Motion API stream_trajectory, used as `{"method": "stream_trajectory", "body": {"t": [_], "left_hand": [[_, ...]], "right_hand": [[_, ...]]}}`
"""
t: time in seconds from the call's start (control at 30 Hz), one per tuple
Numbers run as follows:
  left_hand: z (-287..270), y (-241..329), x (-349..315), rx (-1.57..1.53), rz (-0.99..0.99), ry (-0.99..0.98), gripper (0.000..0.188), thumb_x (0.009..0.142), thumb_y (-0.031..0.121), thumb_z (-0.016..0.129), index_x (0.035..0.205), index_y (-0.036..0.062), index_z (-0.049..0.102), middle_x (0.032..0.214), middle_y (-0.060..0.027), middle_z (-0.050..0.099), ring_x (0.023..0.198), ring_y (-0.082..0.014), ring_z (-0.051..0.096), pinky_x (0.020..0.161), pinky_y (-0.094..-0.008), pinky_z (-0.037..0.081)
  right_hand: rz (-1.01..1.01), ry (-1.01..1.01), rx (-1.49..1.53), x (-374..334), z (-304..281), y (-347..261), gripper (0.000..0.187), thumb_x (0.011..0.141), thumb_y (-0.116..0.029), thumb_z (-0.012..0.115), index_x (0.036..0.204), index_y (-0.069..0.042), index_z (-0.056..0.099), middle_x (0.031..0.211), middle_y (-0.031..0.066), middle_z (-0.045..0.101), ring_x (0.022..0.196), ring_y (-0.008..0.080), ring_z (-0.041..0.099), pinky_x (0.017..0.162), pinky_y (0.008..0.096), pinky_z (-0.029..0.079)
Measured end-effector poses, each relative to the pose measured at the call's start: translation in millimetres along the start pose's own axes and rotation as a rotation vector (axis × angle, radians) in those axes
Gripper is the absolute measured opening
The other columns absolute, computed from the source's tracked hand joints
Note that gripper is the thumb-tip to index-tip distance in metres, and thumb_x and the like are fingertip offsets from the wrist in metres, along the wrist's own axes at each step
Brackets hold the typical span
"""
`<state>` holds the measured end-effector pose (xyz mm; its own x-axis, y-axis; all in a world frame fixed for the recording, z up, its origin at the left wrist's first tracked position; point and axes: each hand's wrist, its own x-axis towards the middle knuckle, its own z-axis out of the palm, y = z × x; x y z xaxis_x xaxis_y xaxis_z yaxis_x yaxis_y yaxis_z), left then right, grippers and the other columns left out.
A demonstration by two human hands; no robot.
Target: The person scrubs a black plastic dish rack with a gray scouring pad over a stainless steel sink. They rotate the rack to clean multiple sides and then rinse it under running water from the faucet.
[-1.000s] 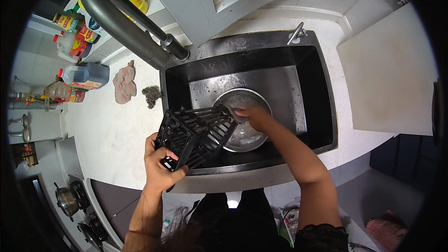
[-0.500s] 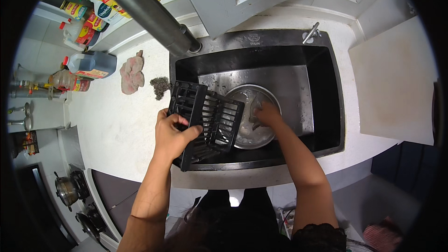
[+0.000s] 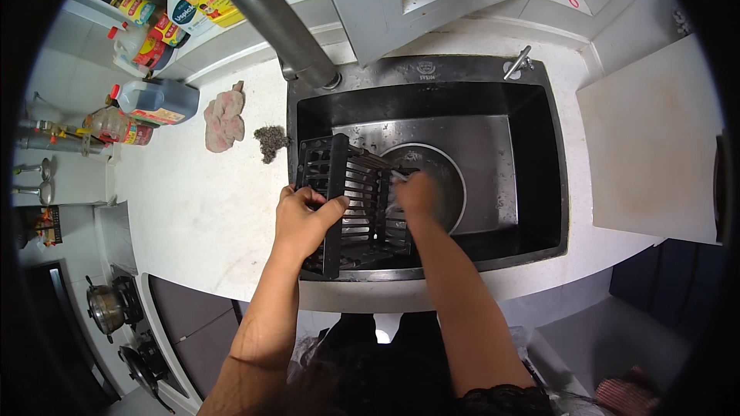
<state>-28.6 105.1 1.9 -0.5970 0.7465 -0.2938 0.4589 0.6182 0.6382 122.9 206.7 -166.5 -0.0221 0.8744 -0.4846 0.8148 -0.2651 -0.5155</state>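
My left hand [image 3: 303, 223] grips the near left end of a black slatted drain basket [image 3: 337, 208], thumb over its edge. The basket stands tilted over the left side of the black sink [image 3: 539, 169]. At the basket's right end is my right hand [image 3: 418, 194], blurred by motion and closed on a greyish cloth [image 3: 398, 177], only a bit of which shows. Beneath the hand, a round metal basin [image 3: 449, 181] sits in the sink, partly hidden by the basket and my right arm.
Left of the sink lie a steel-wool scrubber [image 3: 271, 142] and a pinkish rag [image 3: 225, 119]. Bottles, including a dark jug [image 3: 162, 102], stand at the far left. A thick grey faucet pipe [image 3: 270, 19] crosses the sink's back left corner. A pale board [image 3: 651, 139] stands at right.
My right hand has lifted from inside the basin and moved left to the basket, bringing the cloth along. My left hand still holds the basket, which has turned slightly more upright.
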Motion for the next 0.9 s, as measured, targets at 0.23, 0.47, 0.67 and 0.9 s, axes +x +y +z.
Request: {"method": "stream_trajectory", "body": {"t": [0.23,0.47,0.67,0.9], "left_hand": [[0,-30,12,-0.169,-0.056,-0.046,0.039,0.069,0.035,0.072,0.063,-0.0002,0.058,0.068,-0.0080,0.053,0.063,-0.0157,0.048,0.057,-0.0281,0.039],[-5,-18,10,-0.113,-0.151,-0.073,0.050,0.063,0.045,0.072,0.066,-0.0040,0.063,0.085,-0.0201,0.054,0.078,-0.0283,0.055,0.071,-0.0346,0.046],[-2,-6,-4,-0.055,0.004,-0.014,0.045,0.061,0.040,0.073,0.068,-0.0030,0.063,0.084,-0.0201,0.054,0.080,-0.0279,0.054,0.072,-0.0348,0.046],[-1,-2,-2,-0.036,0.000,-0.012,0.044,0.061,0.039,0.074,0.068,-0.0025,0.063,0.086,-0.0191,0.053,0.079,-0.0281,0.053,0.071,-0.0338,0.046]], "right_hand": [[-0.166,0.158,-0.062,12,-29,27,0.041,0.081,-0.028,0.058,0.113,-0.002,0.060,0.100,0.0224,0.064,0.084,0.0366,0.065,0.074,0.0457,0.051],[-0.301,-0.491,0.532,18,8,4,0.052,0.076,-0.003,0.059,0.127,-0.005,0.052,0.112,0.0228,0.061,0.094,0.0352,0.064,0.079,0.0387,0.049],[-0.708,-0.096,0.178,28,-5,6,0.035,0.073,-0.013,0.068,0.106,-0.003,0.063,0.087,0.0189,0.066,0.078,0.0355,0.063,0.072,0.0388,0.049],[-0.618,-0.258,0.437,-13,-43,-57,0.028,0.073,-0.017,0.068,0.097,-0.003,0.063,0.081,0.0193,0.065,0.081,0.0358,0.063,0.070,0.0405,0.048]]}}
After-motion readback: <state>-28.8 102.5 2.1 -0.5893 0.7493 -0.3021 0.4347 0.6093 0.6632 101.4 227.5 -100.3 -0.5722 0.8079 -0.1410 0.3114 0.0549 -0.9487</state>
